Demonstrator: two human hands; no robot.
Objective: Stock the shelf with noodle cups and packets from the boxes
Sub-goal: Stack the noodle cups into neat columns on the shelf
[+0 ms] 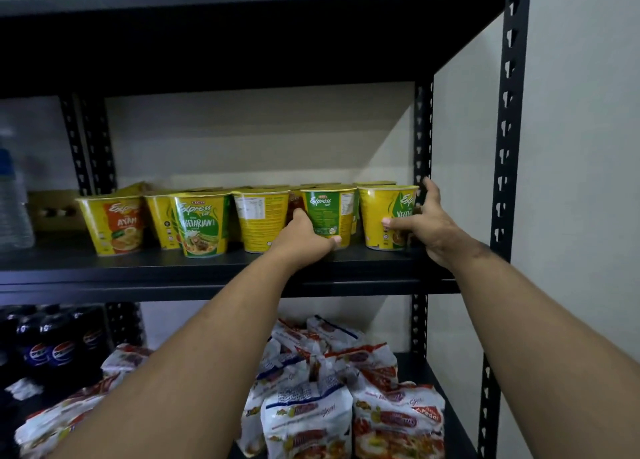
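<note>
Black metal shelf (pixel 207 271) against a pale wall: left hand (pixel 304 240) grips a green Express noodle cup (pixel 327 213), right hand (pixel 420 226) holds the yellow end cup (pixel 384 216); slide both back level, rims upright, labels forward; lower tier holds piled noodle packets (pixel 346 389)

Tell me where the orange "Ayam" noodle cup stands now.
In the head view, the Ayam cup stands at the left end of the front row on the middle shelf, left of the green Vegetarian cup.
</note>
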